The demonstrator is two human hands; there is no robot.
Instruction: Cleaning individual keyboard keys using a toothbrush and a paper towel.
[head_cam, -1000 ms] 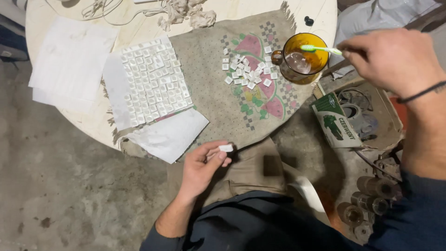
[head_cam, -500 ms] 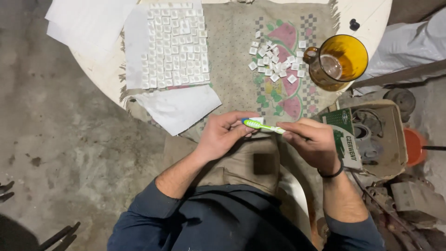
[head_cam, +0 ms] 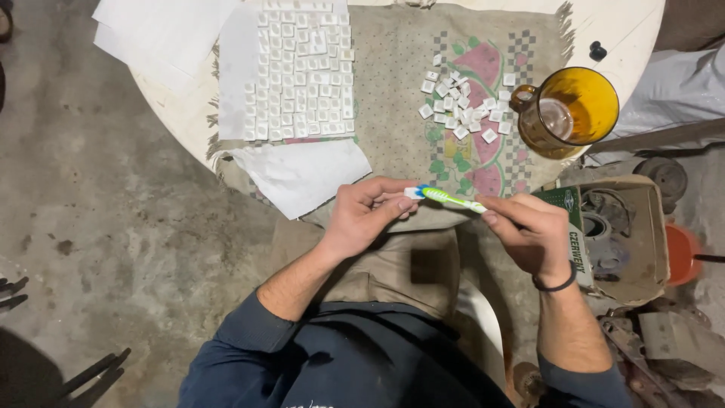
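A green-and-white toothbrush [head_cam: 447, 199] lies level, head against a small white keycap [head_cam: 412, 193] above the lap.

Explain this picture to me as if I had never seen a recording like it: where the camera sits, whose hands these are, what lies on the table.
The single view comes from a camera on a seated person's head, looking down. No machine here: two bare hands. The left hand pinches a small white keycap. The right hand holds a green toothbrush with its head against that piece. On the round table lie a patterned cloth, sorted rows of keycaps, a loose pile of keycaps, white paper sheets and an amber glass mug.
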